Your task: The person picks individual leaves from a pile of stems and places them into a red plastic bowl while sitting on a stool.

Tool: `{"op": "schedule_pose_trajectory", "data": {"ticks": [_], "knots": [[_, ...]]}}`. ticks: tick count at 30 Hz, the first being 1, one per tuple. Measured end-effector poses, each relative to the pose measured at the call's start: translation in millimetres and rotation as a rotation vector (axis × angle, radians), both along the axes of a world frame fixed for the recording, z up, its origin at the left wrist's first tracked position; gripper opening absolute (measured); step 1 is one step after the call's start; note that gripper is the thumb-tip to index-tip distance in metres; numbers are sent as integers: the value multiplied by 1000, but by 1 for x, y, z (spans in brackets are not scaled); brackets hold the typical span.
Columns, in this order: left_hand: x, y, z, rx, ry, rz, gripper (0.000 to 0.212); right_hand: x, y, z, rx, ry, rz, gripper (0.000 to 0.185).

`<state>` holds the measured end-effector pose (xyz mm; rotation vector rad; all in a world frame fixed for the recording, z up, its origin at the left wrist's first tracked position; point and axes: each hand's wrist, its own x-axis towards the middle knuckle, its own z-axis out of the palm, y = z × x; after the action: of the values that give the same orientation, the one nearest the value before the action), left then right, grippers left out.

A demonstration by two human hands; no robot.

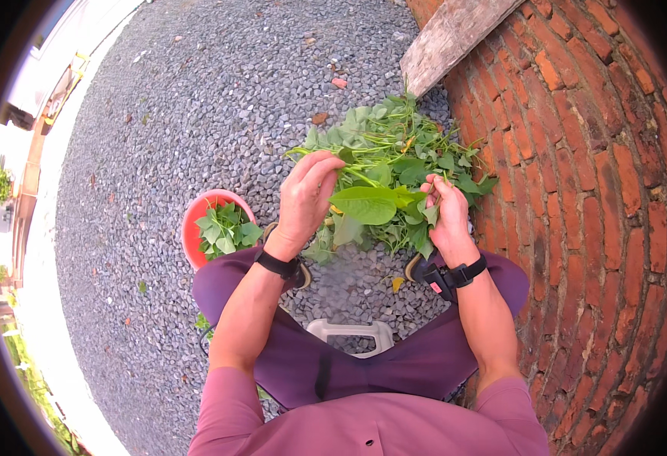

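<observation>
A heap of leafy green vines lies on the gravel in front of me, beside the brick wall. My left hand is over the heap's left side, its thumb and fingertips pinched on a small dark leaf. On the right, my right hand has its fingers closed around a leafy green stem, part of which the hand hides. Between both hands a broad, bright green leaf faces up. To the left of my knee, a pink plastic basin holds loose green leaves.
A rough brick wall rises close on my right. Against it leans a weathered wooden plank behind the heap. Grey gravel spreads to the left. Between my legs shows the pale frame of a low seat.
</observation>
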<state>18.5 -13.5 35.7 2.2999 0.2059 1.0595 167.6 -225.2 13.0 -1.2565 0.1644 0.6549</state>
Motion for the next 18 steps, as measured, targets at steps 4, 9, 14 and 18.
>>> {"op": "schedule_pose_trajectory", "data": {"ticks": [4, 9, 14, 18], "knots": [[-13, 30, 8, -596, -261, 171, 17, 16, 0, -9, 79, -76, -7, 20], [-101, 105, 49, -1212, -866, -62, 21, 12, 11, -6, 20, -108, 55, 15], [-264, 129, 61, -1089, -1054, 362, 14, -13, 22, -21, -14, -61, 281, 16], [-419, 80, -1, -1086, -1060, 631, 24, -29, 41, -40, -66, 6, 341, 19]]}}
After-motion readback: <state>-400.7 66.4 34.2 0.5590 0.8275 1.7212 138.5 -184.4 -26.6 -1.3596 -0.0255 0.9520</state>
